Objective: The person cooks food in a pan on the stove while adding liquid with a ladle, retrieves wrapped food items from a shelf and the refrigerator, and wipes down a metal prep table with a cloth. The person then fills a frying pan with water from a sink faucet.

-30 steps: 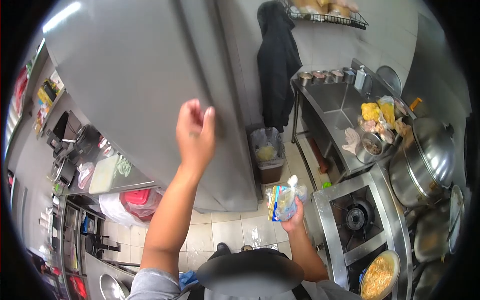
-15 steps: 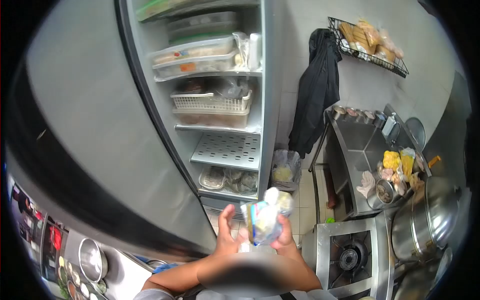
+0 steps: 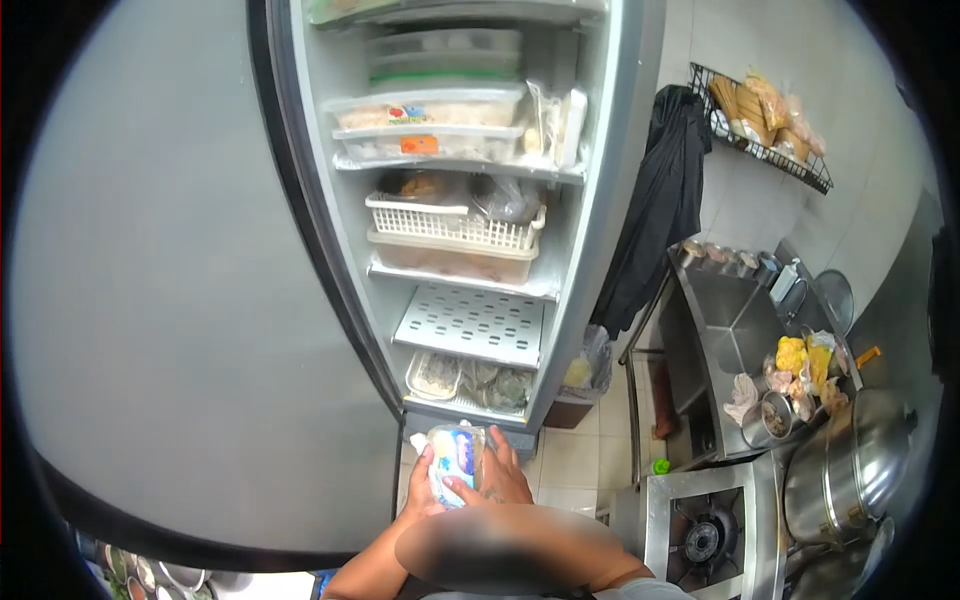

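Note:
A plastic packet (image 3: 454, 462), white with blue and purple print and a clear part, is held low in front of the refrigerator. My left hand (image 3: 420, 492) grips its left side, thumb along the edge. On the other side my right hand (image 3: 503, 478) supports the packet, its thumb pressed on the printed face and its fingers reaching up behind. What is inside cannot be made out. Just beyond the hands, the bottom shelf bears a clear tub (image 3: 435, 374) and plastic bags (image 3: 500, 386).
The refrigerator door (image 3: 190, 280) stands wide open on my left. Higher shelves hold a white basket (image 3: 455, 222) and lidded containers (image 3: 430, 115). To the right are a trash bin (image 3: 585, 375), a gas stove (image 3: 705, 535), a steel sink (image 3: 725, 310) and a big pot (image 3: 845, 465).
The packet has moved left and down, from my right hand alone to between both hands. My left hand, open before, has closed on it. The view has shifted, bringing more door into sight.

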Demonstrator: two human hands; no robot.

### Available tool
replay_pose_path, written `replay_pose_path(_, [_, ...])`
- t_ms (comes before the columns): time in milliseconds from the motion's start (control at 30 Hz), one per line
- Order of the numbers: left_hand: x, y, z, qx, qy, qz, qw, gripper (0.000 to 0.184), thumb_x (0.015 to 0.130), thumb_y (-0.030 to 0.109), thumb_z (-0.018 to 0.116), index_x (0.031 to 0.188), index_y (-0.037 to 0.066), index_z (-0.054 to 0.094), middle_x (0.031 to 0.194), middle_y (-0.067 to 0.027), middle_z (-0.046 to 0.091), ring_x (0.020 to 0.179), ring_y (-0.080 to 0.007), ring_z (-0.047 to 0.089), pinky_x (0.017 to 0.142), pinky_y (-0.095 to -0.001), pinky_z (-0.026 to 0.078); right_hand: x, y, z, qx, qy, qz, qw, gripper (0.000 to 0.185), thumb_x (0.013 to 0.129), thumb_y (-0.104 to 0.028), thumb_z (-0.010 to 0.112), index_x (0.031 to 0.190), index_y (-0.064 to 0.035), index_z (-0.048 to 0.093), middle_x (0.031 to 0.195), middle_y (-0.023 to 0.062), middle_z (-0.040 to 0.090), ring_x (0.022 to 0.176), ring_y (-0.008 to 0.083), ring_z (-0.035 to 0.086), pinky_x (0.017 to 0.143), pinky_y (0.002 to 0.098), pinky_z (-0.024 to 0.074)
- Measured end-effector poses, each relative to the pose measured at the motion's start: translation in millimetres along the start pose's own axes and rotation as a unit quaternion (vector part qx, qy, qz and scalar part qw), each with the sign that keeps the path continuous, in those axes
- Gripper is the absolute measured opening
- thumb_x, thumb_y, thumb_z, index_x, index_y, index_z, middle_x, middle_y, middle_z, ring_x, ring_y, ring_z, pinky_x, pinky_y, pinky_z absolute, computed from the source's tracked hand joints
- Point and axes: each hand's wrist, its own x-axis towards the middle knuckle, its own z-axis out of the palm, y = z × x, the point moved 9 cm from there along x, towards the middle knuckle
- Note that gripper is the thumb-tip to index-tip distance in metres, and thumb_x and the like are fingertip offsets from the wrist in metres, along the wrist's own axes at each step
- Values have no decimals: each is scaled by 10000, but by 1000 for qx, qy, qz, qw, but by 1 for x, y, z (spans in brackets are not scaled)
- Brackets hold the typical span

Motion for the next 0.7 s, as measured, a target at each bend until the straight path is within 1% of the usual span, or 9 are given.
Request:
replay_pose_path(67, [17,18,9,-10,-29,36,999,617,881,523,541,1300,74,481,1217,-139,580,1123,-308,563,1002,-485,423,10,-7,-6,-30,27,-11,999,677,773,-429,719,1277,-37,493,1374,292,346,1294,442,312,1046,468,324])
replay_pose_path(133, [37,23,4,-20,-32,32,999,600,901,524,509,1300,78,479,1203,-134,585,1111,-305,565,986,-477,433,19,-4,-10,-10,54,19,998,656,755,-410,734,1243,-29,516,1264,254,412,1194,416,389,977,457,371])
replay_pose_path(167, [48,27,0,7,-9,41,999,592,911,520,495,1303,78,476,1203,-132,586,1105,-304,566,975,-473,438,26,-16,-20,-49,91,-2,995,603,743,-386,743,1189,-32,543,1131,198,476,1065,355,462,872,433,414])
replay_pose_path(200, [57,32,-4,34,14,51,998,584,922,517,481,1306,78,474,1203,-129,586,1100,-303,568,965,-468,444,32,-17,-21,-55,100,-5,993,603,743,-386,743,1189,-32,543,1131,198,476,1065,355,462,872,433,414])
replay_pose_path(300, [78,44,-5,62,4,80,995,507,936,459,502,1270,78,491,1149,-115,598,1057,-280,584,928,-441,466,53,-10,-16,-59,120,28,991,520,734,-390,747,1086,-51,569,887,107,574,877,278,557,746,391,451])
replay_pose_path(533, [113,80,4,114,3,74,991,425,911,355,610,1185,55,489,1010,-90,620,850,-219,648,723,-357,557,88,-12,-2,-68,140,51,986,555,751,-399,726,1090,-19,504,902,170,619,881,331,618,750,430,472])
replay_pose_path(567, [116,83,1,130,9,74,989,421,912,363,610,1179,59,491,1004,-85,621,828,-213,650,702,-347,560,95,-1,5,-48,118,107,986,550,756,-379,724,1094,-14,490,908,180,621,895,331,622,765,427,475])
replay_pose_path(600, [124,79,-12,133,15,60,989,421,912,363,610,1179,59,491,1004,-85,621,828,-213,650,702,-347,560,98,12,14,-25,94,167,981,545,762,-359,723,1098,-8,475,913,190,623,909,330,626,781,423,477])
replay_pose_path(700, [146,59,-28,40,-36,-79,995,570,926,543,489,1247,72,494,1144,-111,607,1005,-267,617,868,-433,514,112,60,34,76,132,166,974,509,758,-299,727,1078,5,474,934,211,629,887,304,642,768,381,493])
